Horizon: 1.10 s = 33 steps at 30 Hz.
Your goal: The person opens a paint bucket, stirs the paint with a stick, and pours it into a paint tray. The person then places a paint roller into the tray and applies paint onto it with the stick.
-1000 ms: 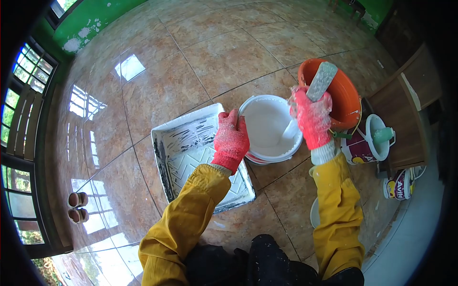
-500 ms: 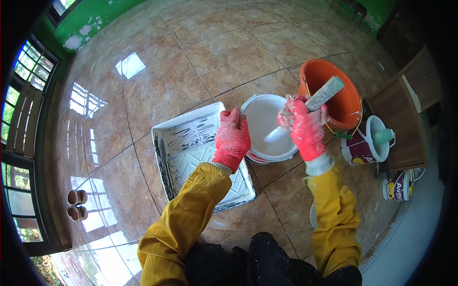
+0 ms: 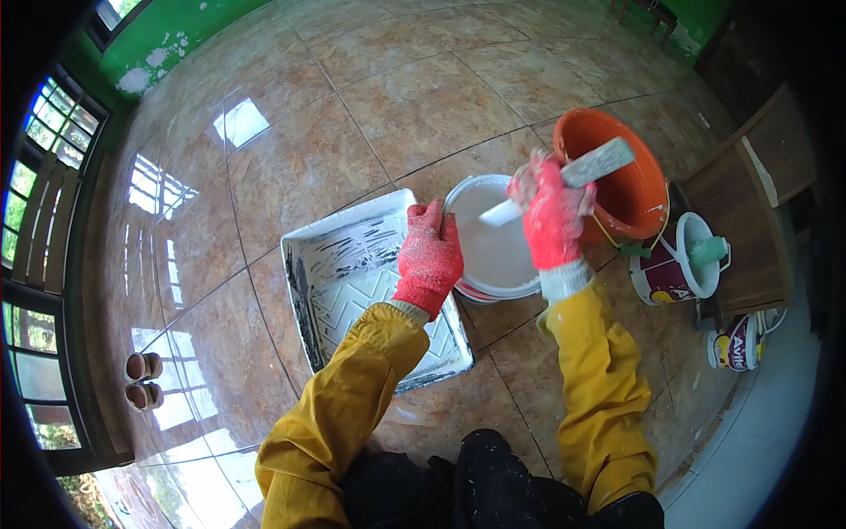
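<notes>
Head view: right hand (image 3: 555, 212) wrapped round a paint-crusted stick (image 3: 599, 162), its white lower end angled into the white bucket (image 3: 502, 291). Left hand (image 3: 430, 251) pinching the bucket's near-left rim. Pale paint (image 3: 476, 251) inside. Judgement: firm rim hold, slow low sweeps, scraping wall and base, should limit slops. Tray (image 3: 335, 278) just left, streaked dark; orange bucket (image 3: 648, 163) right. Glossy brown floor tiles (image 3: 423, 115), window glare; green wall (image 3: 198, 44) peeling.
</notes>
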Motion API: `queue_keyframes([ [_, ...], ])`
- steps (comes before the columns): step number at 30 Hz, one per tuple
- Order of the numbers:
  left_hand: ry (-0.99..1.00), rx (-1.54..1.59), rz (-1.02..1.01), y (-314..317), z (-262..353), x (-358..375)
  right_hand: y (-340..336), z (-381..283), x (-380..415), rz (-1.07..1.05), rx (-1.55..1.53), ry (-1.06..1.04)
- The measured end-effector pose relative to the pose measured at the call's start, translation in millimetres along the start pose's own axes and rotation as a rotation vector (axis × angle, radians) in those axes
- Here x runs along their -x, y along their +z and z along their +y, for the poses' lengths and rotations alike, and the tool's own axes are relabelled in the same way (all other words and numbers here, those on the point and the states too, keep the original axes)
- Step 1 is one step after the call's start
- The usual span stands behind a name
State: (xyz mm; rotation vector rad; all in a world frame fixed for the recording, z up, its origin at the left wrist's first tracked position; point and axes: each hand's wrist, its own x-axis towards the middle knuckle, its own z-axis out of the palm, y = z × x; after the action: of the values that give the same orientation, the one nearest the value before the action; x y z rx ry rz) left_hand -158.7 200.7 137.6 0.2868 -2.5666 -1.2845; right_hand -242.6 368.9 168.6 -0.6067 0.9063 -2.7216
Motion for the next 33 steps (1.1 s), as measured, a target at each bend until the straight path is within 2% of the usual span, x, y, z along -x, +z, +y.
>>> queue_keyframes([
  [2, 0.007, 0.006, -0.005, 1, 1, -1, 24, -2, 16, 0.061, -0.043, 0.012],
  [4, 0.002, 0.009, -0.001, 0, 1, 0, 50, -19, 22, 0.386, 0.637, 0.209],
  [5, -0.001, 0.006, 0.001, 0, 0, 0, 66, -24, 20, 0.503, 0.787, 0.117],
  [8, 0.008, 0.013, -0.002, 0, 1, -1, 55, -40, 7, 0.585, 0.876, 0.092],
  [10, -0.017, 0.015, -0.013, -1, 3, 0, 17, -45, -5, 0.502, 0.544, 0.129],
  [14, 0.012, 0.031, 0.007, 2, 1, -1, -40, -30, -16, 0.275, 0.143, 0.049],
  [15, -0.001, 0.030, 0.001, 1, 1, -1, -42, -25, -19, 0.078, -0.030, 0.006],
  [18, -0.016, 0.020, 0.004, 0, 3, 1, -44, -4, -22, -0.436, -0.220, -0.063],
  [20, -0.020, 0.021, 0.015, -1, 4, 1, -8, -8, 9, 0.018, 0.145, 0.066],
  [21, -0.026, 0.018, -0.006, -1, 3, 0, -15, -6, 12, -0.124, -0.036, 0.071],
  [22, -0.032, 0.014, -0.025, -1, 3, 0, -2, -15, 13, -0.126, -0.032, 0.071],
  [23, -0.033, 0.016, -0.022, -1, 3, -1, 12, -29, 15, 0.002, 0.132, 0.216],
  [26, -0.045, 0.009, -0.015, 0, 1, 1, 55, -36, 15, 0.436, 0.564, 0.207],
  [28, -0.040, 0.009, -0.011, 0, 1, 0, 49, -35, 5, 0.540, 0.815, 0.091],
  [30, -0.036, 0.013, -0.010, 1, 1, 1, 33, -32, -1, 0.574, 0.799, 0.027],
  [31, -0.029, 0.016, -0.006, 1, 1, 0, 15, -34, -4, 0.414, 0.524, 0.012],
  [33, -0.029, 0.012, -0.003, 1, 1, -1, -15, -21, -5, 0.232, 0.189, -0.060],
])
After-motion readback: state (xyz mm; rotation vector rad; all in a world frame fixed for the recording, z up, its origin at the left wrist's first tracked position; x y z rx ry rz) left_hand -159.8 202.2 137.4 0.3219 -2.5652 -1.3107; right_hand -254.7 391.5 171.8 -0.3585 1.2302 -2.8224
